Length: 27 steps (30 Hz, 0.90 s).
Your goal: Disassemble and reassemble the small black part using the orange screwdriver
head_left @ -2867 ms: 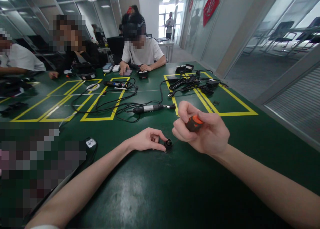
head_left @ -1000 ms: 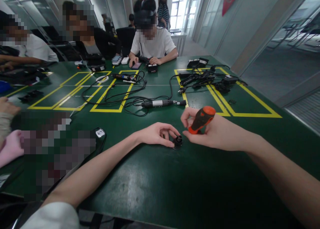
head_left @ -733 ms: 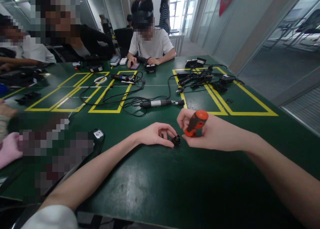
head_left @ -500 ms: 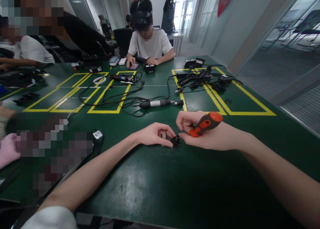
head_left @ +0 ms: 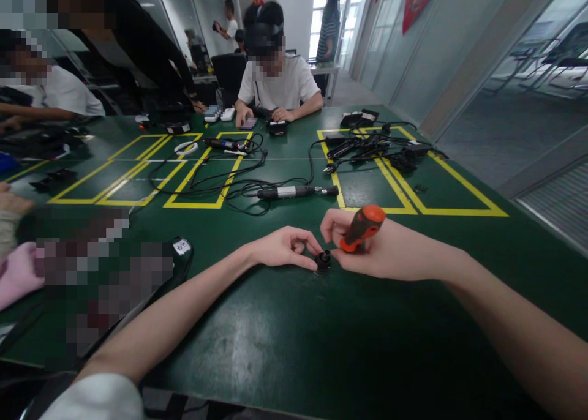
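My left hand (head_left: 291,248) pinches a small round black part (head_left: 324,262) against the green tabletop, thumb and forefinger at its left side. A short dark stub stands up from the part's middle. In my right hand (head_left: 367,251) is a screwdriver with an orange and grey handle (head_left: 366,227). The handle leans up and toward the right, resting between thumb and fingers. My right thumb and fingertips are just right of the black part; whether they touch it I cannot tell. The screwdriver's shaft is hidden by my fingers.
Ahead lies a corded electric screwdriver (head_left: 291,191) with looped black cable. A tangle of black cords (head_left: 367,144) lies beyond, within yellow tape outlines (head_left: 459,212). A person in a white shirt (head_left: 280,80) sits opposite. At left, a pink sleeve (head_left: 21,273) reaches in.
My right hand has turned, so the screwdriver handle has swung left and stands more upright. My left hand stays on the black part. The view has shifted slightly.
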Each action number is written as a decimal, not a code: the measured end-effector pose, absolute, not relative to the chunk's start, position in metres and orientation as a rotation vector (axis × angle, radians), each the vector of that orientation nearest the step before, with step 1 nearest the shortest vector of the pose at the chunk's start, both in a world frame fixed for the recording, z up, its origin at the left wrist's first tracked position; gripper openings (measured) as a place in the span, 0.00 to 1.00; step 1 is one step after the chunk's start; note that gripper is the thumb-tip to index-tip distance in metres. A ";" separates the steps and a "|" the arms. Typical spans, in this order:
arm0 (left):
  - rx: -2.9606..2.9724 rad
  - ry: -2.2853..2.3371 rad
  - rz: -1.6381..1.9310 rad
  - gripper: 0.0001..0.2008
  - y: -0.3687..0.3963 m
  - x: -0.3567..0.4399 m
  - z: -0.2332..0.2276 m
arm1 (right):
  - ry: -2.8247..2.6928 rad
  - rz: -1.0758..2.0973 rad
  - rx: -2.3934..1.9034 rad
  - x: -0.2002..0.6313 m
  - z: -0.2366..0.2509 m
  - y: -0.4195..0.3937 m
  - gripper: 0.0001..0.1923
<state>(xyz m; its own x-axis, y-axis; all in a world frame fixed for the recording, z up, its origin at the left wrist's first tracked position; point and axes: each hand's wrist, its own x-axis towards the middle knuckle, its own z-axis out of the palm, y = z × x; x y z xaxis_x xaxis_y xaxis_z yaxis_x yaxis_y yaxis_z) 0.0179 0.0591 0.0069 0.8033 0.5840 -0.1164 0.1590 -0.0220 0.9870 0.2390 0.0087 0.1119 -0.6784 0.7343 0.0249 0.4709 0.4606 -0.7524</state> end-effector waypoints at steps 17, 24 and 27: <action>1.575 0.636 0.373 0.24 0.058 0.016 0.004 | -2.300 1.199 -0.979 0.240 0.106 0.012 0.06; 1.566 0.652 0.368 0.26 0.058 0.015 0.002 | -2.278 1.160 -1.057 0.243 0.107 0.014 0.07; 1.562 0.645 0.367 0.26 0.058 0.016 0.003 | -2.293 1.100 -1.126 0.243 0.111 0.013 0.08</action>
<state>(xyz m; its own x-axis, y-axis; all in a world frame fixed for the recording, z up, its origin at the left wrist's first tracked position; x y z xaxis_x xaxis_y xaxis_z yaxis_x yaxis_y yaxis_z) 0.0155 0.0578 0.0034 0.7866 0.5999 -0.1463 0.1803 0.0034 0.9836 0.2430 0.0129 0.1106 -0.6183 0.7857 -0.0195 0.5069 0.3797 -0.7739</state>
